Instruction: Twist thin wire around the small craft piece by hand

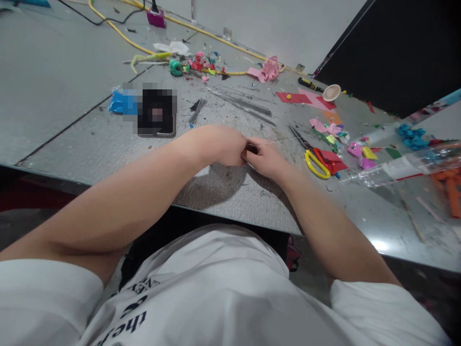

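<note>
My left hand (228, 145) and my right hand (265, 158) meet fingertip to fingertip just above the table. Both are closed in a pinch. A thin wire (281, 142) runs out from between the joined fingertips, passing over my right hand toward the right. The end inside the fingers is hidden. Beyond my hands, several loose thin wires (248, 106) lie in a bundle on the table, with a smaller bunch of short wires (197, 112) to its left. Scissors (317, 163) with yellow and red handles rest to the right of my right hand.
A phone-like dark device (174, 126) and a blue packet (117, 102) lie at left. Farther back are red and green craft bits (198, 62), pink crepe paper (270, 69) and a yellow cable (122, 33). At right are a cutter (310, 85), paper scraps and clear plastic wrapping (406, 166).
</note>
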Available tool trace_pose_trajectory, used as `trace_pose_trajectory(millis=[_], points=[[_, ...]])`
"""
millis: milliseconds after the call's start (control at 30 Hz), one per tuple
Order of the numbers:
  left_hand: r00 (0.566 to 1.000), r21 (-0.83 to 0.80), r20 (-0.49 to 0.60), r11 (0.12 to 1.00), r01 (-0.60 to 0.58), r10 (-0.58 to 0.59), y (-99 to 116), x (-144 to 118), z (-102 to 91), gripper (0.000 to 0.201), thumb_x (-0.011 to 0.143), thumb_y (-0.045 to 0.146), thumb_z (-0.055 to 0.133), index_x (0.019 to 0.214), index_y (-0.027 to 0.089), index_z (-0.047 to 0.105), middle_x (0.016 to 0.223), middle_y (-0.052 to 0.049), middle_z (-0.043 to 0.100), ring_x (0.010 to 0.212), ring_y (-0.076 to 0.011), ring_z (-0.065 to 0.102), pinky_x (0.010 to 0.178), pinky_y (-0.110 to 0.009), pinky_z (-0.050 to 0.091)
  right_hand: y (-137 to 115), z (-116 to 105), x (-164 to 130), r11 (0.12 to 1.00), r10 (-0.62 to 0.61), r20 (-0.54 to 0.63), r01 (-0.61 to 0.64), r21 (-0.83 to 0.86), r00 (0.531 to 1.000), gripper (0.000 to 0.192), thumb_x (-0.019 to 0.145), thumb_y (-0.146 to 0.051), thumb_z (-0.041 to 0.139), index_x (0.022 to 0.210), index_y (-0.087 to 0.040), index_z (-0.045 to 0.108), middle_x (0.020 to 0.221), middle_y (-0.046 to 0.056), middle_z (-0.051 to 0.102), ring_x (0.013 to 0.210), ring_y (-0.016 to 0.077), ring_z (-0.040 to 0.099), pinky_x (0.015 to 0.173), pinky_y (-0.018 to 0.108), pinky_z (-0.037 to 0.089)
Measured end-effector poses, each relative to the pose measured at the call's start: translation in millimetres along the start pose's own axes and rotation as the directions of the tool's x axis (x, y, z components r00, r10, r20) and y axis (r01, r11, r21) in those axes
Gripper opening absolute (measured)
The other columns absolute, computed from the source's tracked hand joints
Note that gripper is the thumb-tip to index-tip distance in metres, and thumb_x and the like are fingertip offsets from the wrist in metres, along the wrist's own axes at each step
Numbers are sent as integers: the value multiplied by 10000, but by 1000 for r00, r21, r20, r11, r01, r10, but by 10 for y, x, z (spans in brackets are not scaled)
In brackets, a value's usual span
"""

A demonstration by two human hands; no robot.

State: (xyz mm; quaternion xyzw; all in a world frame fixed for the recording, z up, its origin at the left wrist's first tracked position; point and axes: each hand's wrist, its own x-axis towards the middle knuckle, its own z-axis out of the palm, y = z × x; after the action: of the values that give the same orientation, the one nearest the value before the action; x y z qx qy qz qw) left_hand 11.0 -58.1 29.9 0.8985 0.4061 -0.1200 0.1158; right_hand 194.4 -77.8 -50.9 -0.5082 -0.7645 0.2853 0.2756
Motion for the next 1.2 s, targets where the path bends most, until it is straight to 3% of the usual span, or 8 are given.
trace_pose_trajectory(millis=[500,800,1200], points=[[994,-84,-65,993,84,-90,83,-54,21,199,828,302,721,938,265,883,818,-91,759,982,-346,734,878,-412,490,32,-3,7,1000,-15,-40,15,20,999,171,957,-432,725,911,-270,753,821,37,704,862,253,628,783,408,538],[991,-96,-130,995,-36,24,-36,53,162,233,823,328,726,983,273,886,775,-81,725,955,-337,707,856,-403,474,19,-5,6,1000,9,-62,-9,4,998,161,940,-330,739,809,-250,690,799,23,685,811,228,607,768,390,501],[999,-4,-13,999,51,-51,123,-63,-11,276,862,294,686,1040,255,892,851,-113,779,902,-335,720,817,-416,482,11,-14,0,1000,20,-52,-21,-18,998,169,936,-394,730,847,-251,719,825,35,708,831,241,620,761,393,505]])
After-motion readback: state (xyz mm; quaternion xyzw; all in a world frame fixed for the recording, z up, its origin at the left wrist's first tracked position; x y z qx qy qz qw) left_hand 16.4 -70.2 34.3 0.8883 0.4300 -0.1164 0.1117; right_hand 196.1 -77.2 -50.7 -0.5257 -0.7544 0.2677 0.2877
